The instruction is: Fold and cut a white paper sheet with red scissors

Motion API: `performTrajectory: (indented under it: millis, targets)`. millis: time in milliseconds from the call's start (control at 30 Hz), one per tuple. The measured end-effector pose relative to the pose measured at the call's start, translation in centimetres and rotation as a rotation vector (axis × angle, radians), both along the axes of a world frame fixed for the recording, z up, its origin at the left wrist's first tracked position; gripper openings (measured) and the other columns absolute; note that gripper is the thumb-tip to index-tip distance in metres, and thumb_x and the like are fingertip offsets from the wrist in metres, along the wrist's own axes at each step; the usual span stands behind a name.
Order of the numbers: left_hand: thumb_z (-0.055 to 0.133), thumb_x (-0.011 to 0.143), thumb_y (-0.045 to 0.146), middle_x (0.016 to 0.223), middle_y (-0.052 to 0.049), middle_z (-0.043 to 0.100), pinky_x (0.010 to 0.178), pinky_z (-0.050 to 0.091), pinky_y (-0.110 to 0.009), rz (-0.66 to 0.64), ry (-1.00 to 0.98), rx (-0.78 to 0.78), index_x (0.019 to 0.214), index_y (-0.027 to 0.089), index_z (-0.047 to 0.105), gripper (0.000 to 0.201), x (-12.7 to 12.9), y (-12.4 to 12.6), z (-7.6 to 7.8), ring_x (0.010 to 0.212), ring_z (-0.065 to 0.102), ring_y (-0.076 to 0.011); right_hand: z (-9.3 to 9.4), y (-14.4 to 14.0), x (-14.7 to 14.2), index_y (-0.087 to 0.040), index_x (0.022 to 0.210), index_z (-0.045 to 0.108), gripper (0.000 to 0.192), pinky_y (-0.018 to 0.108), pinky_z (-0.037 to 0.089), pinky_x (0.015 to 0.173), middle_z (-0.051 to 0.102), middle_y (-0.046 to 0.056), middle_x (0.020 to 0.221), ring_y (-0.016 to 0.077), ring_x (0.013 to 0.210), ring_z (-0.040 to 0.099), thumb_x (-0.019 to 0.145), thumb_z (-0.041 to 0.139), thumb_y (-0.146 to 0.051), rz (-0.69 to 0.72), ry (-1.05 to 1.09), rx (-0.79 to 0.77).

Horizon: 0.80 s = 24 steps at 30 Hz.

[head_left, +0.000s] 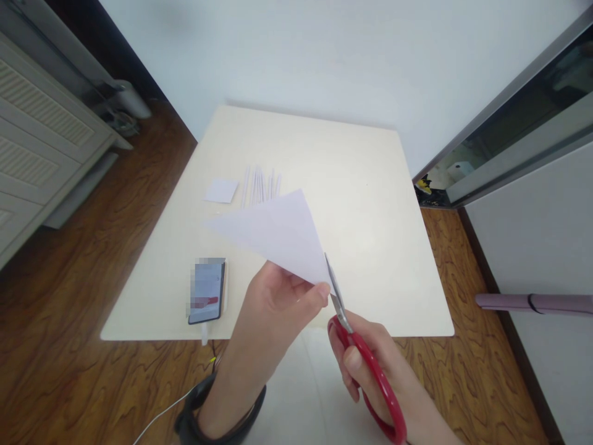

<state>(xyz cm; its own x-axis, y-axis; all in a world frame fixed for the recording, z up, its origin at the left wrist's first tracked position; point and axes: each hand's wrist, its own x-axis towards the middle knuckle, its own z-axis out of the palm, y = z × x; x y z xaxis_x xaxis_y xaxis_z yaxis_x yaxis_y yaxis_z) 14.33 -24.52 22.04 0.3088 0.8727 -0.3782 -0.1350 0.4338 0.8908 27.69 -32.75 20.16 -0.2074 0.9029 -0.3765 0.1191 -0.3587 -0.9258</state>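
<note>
My left hand pinches the near corner of the paper, thumb on top and fingers curled shut under it, so the folded triangle stands out over the table, lifted clear of it. My right hand is closed through the red handles of the scissors; the blades point up and away from me and meet the paper's right edge just beside my left thumb. I cannot tell how far the blades are parted, since they look nearly edge-on.

Beyond the paper, a row of thin paper strips lies on the table, with a small square just left of them. The phone lies left of the paper's near corner, close to the table's front edge, its cable hanging off towards the floor.

The main risk, as I judge it, is my thumb: the blades sit so close to it that a quick snip could nick the skin. The paper is held at one corner only, so the far tip may droop or swing and pull the cut off line. A folded sheet can also slip between its layers and give uneven edges. If I lean forward, my left wrist could catch the cable and drag the phone off the edge.
</note>
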Motion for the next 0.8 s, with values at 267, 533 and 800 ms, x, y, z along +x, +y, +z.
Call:
performTrajectory:
  millis: [267,533,800]
  targets:
    - [0.059,0.081,0.020,0.066,0.002,0.059,0.062,0.046,-0.025,0.011,0.039,0.085,0.074,0.020,0.060,0.007,-0.13,-0.12,-0.88,0.062,0.055,-0.0139,-0.44,-0.18,0.19,-0.020,0.071,0.042,0.047,0.025,0.027,0.051,0.038,-0.005,0.060,0.0109,0.053,0.033,0.088,0.036,-0.064,-0.004,-0.016,0.006]
    - [0.050,0.087,0.022,0.051,0.004,0.046,0.057,0.040,-0.026,-0.029,0.312,0.276,0.048,0.021,0.045,0.040,0.33,-0.21,-0.69,0.054,0.049,-0.0135,-0.06,-0.27,0.45,-0.020,0.073,0.043,0.043,0.026,0.032,0.055,0.042,-0.003,0.069,0.0108,0.055,0.036,0.091,0.037,-0.058,-0.033,0.020,-0.018]
    - [0.051,0.083,0.015,0.050,0.006,0.049,0.057,0.042,-0.021,0.032,0.314,0.341,0.048,0.020,0.043,0.037,0.68,-0.63,-0.93,0.052,0.050,-0.0102,-0.23,-0.03,0.16,-0.021,0.078,0.041,0.037,0.027,0.032,0.063,0.039,-0.003,0.072,0.0126,0.063,0.036,0.093,0.037,-0.054,-0.042,0.083,0.020]
